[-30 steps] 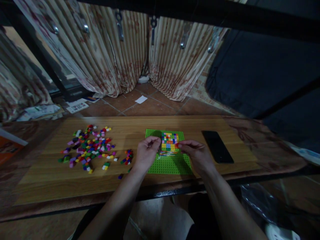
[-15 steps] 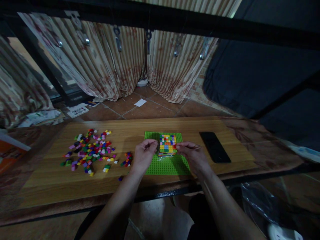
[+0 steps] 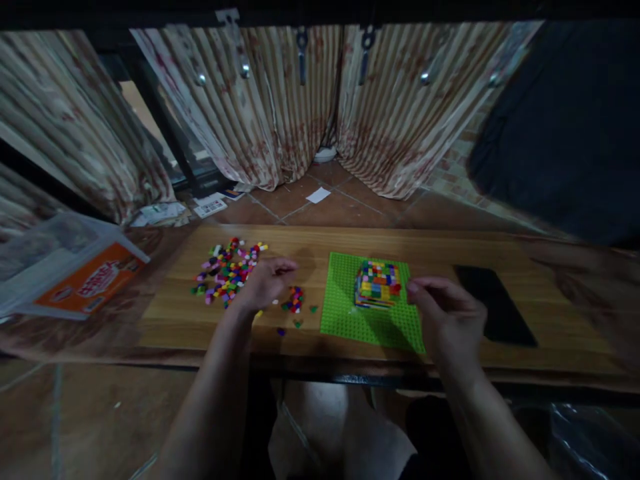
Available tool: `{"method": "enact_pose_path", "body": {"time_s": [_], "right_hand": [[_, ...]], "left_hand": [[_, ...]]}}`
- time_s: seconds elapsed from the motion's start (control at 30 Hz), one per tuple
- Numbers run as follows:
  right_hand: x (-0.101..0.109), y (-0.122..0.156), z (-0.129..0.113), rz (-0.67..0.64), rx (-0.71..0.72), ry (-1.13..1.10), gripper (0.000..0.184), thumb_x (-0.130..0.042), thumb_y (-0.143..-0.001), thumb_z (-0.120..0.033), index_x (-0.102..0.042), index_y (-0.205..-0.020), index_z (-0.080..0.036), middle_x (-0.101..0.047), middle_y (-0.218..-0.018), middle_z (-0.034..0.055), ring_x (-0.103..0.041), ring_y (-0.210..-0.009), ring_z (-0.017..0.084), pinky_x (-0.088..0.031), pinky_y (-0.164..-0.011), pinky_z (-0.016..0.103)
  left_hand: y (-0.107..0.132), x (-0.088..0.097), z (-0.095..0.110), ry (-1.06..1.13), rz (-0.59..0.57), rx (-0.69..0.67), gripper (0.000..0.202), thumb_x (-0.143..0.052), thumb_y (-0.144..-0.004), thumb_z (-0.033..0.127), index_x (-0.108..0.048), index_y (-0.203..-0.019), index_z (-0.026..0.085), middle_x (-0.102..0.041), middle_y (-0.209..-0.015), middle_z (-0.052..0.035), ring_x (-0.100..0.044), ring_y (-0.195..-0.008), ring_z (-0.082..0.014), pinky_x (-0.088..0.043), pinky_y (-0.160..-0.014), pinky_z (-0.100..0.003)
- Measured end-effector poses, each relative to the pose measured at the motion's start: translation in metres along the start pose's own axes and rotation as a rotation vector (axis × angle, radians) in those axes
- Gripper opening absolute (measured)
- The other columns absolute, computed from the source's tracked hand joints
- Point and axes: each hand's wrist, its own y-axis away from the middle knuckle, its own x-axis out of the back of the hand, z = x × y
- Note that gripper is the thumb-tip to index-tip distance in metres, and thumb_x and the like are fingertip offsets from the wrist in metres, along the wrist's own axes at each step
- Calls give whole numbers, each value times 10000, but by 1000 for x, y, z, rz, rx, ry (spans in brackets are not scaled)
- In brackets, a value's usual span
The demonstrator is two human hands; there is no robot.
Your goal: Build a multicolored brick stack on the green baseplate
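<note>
A block structure of small multicoloured toy bricks stands on a green studded baseplate. Just right of the structure is my right hand, its fingers loosely bent and nothing visible in them. A red brick sits at the structure's right edge, near my right thumb. My left hand hovers between the large heap of loose bricks and a small cluster of bricks. Its fingers point right, slightly apart, with nothing visible between them; the hand covers part of the heap.
Right of the baseplate lies a black phone-like slab, partly behind my right hand. A clear plastic box with an orange label stands left of the wooden board. A few stray bricks lie near the small cluster. Curtains hang beyond.
My left hand has left the structure and moved left to the loose bricks. My right hand has drawn slightly away from the red brick. The camera view has turned left.
</note>
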Motion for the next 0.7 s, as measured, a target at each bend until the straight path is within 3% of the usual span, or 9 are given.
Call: {"method": "enact_pose_path", "body": {"time_s": [0.1, 0.2, 0.27, 0.53, 0.7], "right_hand": [[-19, 24, -5, -244, 71, 117, 12, -702, -778, -273, -698, -787, -279, -672, -743, -16, -605, -687, 150, -484, -640, 285], [-39, 41, -2, -527, 140, 286, 74, -620, -843, -249, -691, -835, -268, -679, -779, -2, -618, -708, 154, -485, -651, 286], [-51, 47, 4, -649, 191, 400, 127, -568, -870, -219, -689, -887, -253, -684, -820, 16, -630, -762, 168, -491, -702, 302], [-83, 53, 25, -730, 365, 775, 149, -553, -871, -210, -693, -919, -210, -662, -910, 77, -573, -895, 244, -472, -807, 377], [-90, 56, 28, -737, 357, 766, 168, -532, -883, -193, -691, -839, -223, -654, -870, 65, -569, -874, 230, -468, -801, 368]], "left_hand": [[8, 9, -4, -101, -101, -11, 111, -696, -608, 249, -731, -703, 203, -717, -711, -36, -622, -661, -172, -471, -640, -261], [14, 11, -10, -138, -201, -7, 131, -678, -628, 247, -737, -737, 206, -719, -712, -33, -629, -640, -164, -473, -614, -247], [16, 12, -13, -130, -247, -1, 135, -674, -640, 248, -741, -750, 208, -718, -709, -33, -634, -643, -167, -479, -612, -247], [24, 23, -10, -107, -291, 1, 147, -694, -627, 222, -744, -763, 197, -717, -710, -48, -642, -637, -171, -491, -599, -248], [28, 23, -8, -140, -300, -37, 127, -670, -620, 210, -747, -721, 212, -715, -682, -36, -640, -618, -174, -489, -581, -246]]}}
